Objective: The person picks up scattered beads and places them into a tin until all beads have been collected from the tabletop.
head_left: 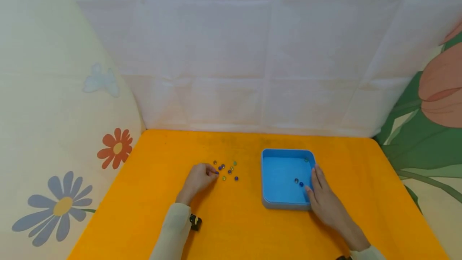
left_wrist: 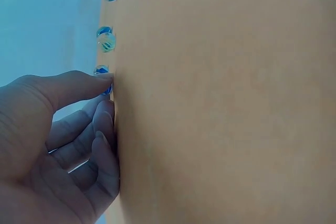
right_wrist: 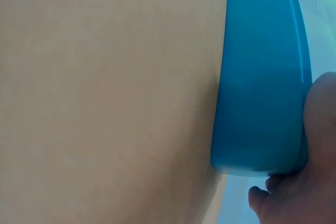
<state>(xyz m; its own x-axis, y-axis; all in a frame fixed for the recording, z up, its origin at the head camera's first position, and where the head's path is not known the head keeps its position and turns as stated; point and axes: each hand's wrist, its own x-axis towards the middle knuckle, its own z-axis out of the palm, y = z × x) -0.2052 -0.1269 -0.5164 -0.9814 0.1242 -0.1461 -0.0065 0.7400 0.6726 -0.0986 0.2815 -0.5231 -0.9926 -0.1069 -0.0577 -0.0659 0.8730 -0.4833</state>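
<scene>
At the left of the small group of glass marbles (head_left: 229, 172) on the table, my left hand (head_left: 197, 179) pinches a blue marble (head_left: 217, 173). In the left wrist view its thumb (left_wrist: 79, 85) lies over that blue marble (left_wrist: 107, 89), low by the tabletop, with the other fingers curled below. My right hand (head_left: 326, 202) grips the right side of a square blue box (head_left: 286, 206), its thumb over the rim and its fingers along the outer wall. Inside the box lie a blue marble (head_left: 301, 184), a darker marble (head_left: 296, 180) and a greenish marble (head_left: 306, 159).
An orange cloth (head_left: 231, 228) covers the table. Behind it hangs a creased white sheet (head_left: 216, 51). Flower-printed cloths stand on both sides, with a red flower (head_left: 117, 147) on the left one. A black wrist strap (head_left: 195, 222) sits at the left cuff.
</scene>
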